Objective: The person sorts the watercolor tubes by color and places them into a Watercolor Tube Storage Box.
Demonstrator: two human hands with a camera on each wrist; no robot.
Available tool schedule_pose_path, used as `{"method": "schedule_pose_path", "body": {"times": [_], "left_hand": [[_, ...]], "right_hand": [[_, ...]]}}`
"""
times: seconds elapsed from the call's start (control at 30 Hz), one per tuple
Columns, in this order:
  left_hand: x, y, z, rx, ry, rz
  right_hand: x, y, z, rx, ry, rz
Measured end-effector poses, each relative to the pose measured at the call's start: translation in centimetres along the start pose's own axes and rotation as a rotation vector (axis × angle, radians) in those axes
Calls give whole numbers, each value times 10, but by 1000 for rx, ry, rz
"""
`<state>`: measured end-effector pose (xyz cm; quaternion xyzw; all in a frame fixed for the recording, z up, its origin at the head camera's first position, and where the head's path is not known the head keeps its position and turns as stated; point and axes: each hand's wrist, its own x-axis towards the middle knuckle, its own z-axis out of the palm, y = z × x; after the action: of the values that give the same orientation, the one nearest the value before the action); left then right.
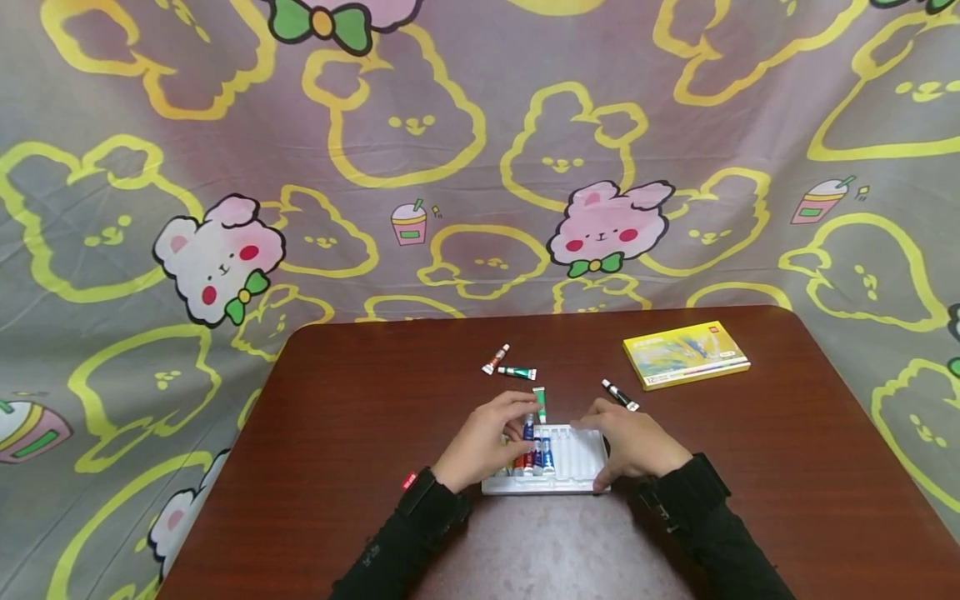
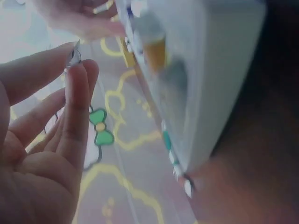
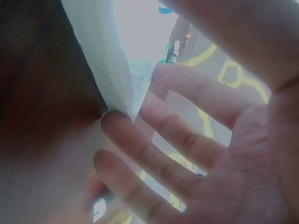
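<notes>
Brown table | left hand — pinching tube above white tray | right hand — gripping tray's right end

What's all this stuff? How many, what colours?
Table: one, brown, centre
Tray: one, white, on table
Cloth: one, greyish with yellow, behind table
Box: one, yellow, right
Stowed tubes: several, blue, orange showing, in tray
Green tubes: two, green, behind tray
Brown tube: one, reddish, behind tray
Black tube: one, black, near box
Pinched tube: one, silvery end, above tray
Left hand: one, bare, pinching tube
Right hand: one, bare, holding tray
Sleeves: two, black, both arms
</notes>
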<state>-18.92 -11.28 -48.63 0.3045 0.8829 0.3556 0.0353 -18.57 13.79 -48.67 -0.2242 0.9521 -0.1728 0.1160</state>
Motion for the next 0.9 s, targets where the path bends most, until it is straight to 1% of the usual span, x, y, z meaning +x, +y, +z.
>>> {"method": "schedule_pose_path", "body": {"times": [0.13,0.27,0.4,0.57,0.7,0.8,0.9], "left_hand": [[1,6,9,27,-44,18],[5,13,19,93,-65,53],[9,18,29,163,-60,55],[13,21,41,202,-34,37],[13,22,45,310,-23,36],[14,23,46,402,-37,40],[14,22,45,465,-52,45]], "right_hand": [[-1,0,0,3,8,-18],[-2,0,0,12,24,-40],[-3,0,0,29,23,-47],[-3,3,1,25,34,-61],[-2,3,1,15,41,-73],[-3,3,1,6,37,-56],[-2,2,1,6,30,-38]]}}
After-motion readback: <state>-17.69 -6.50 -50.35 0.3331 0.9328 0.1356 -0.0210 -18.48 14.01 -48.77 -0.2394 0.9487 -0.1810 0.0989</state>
